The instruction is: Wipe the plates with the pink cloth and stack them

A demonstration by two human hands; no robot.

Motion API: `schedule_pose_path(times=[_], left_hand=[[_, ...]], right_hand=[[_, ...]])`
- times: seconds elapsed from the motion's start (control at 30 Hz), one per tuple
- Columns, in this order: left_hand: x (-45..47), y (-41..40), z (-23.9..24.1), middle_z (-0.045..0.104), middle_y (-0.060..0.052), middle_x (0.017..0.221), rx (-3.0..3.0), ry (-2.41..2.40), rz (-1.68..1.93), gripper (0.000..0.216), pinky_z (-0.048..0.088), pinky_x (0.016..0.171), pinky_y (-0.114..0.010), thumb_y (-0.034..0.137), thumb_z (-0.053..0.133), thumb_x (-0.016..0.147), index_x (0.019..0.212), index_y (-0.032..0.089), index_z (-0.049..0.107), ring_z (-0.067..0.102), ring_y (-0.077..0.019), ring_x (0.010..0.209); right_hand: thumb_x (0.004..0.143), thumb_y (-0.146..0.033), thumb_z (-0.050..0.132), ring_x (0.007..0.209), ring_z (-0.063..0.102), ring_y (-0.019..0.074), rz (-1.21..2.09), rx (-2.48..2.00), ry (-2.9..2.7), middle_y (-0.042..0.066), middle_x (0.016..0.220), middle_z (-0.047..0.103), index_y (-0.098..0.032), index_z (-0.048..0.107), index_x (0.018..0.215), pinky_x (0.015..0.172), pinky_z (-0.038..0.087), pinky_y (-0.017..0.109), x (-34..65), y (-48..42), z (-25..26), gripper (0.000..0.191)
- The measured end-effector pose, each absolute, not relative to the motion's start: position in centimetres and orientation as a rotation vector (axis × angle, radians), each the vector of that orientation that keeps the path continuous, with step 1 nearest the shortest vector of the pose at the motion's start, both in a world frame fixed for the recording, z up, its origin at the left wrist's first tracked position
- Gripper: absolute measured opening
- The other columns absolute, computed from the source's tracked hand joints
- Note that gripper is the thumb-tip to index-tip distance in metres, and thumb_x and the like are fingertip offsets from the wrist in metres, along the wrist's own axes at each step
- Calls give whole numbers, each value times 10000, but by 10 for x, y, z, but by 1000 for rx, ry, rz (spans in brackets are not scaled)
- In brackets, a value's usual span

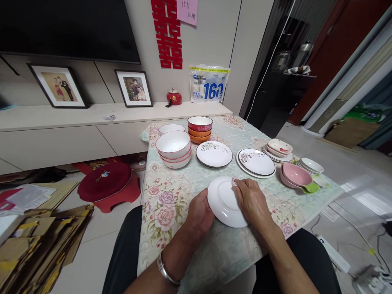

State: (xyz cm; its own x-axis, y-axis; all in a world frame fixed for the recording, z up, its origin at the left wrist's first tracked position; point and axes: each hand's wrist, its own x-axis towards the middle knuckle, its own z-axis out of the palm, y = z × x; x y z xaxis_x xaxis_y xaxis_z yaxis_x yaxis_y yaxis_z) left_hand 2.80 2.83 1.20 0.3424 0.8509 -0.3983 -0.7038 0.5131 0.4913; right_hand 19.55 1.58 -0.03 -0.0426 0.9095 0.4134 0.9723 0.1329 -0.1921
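Observation:
A white plate (221,204) is held over the near part of the table, its ringed underside apparently facing up. My left hand (200,210) grips its left edge, the thumb along the rim. Over the plate's right side, my right hand (251,200) has bent fingers pressing a small pale pink cloth (234,182) to the surface; most of the cloth is hidden under the fingers. Just beyond lie a flower-patterned plate with a dark rim (214,154) and, to its right, a similar plate (257,161) stacked on a white one.
White red-rimmed bowls (173,148) stand stacked at the left, beside red and orange bowls (200,128). Pink bowls (296,175), small white bowls (310,165) and spotted dishes (279,147) sit at the right. A floral cloth covers the table (165,196). A red stool (105,181) stands left.

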Motion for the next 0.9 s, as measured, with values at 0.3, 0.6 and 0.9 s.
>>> schedule_pose_path(times=[0.3, 0.6, 0.9], left_hand=[[27, 29, 13, 781, -109, 881, 194, 639, 976, 244, 509, 953, -488, 299, 521, 872, 980, 178, 703, 677, -337, 1070], [29, 27, 24, 772, -124, 908, 163, 702, 1000, 360, 512, 958, -417, 245, 381, 955, 1056, 83, 687, 699, -286, 1000], [24, 30, 19, 737, -104, 860, 14, 707, 1022, 279, 529, 943, -337, 225, 395, 963, 969, 122, 654, 706, -216, 929]], right_hand=[[1002, -238, 431, 952, 518, 310, -312, -1755, -1849, 191, 1075, 620, -136, 586, 1277, 822, 490, 476, 170, -32, -5, 332], [1004, -198, 400, 1160, 565, 317, -146, -1871, -1859, 224, 1256, 618, -90, 626, 1231, 968, 487, 471, 151, 18, 3, 338], [958, -140, 480, 1229, 568, 311, -115, -1530, -2117, 166, 1265, 663, -118, 644, 1228, 1101, 427, 531, 122, -9, 0, 317]])
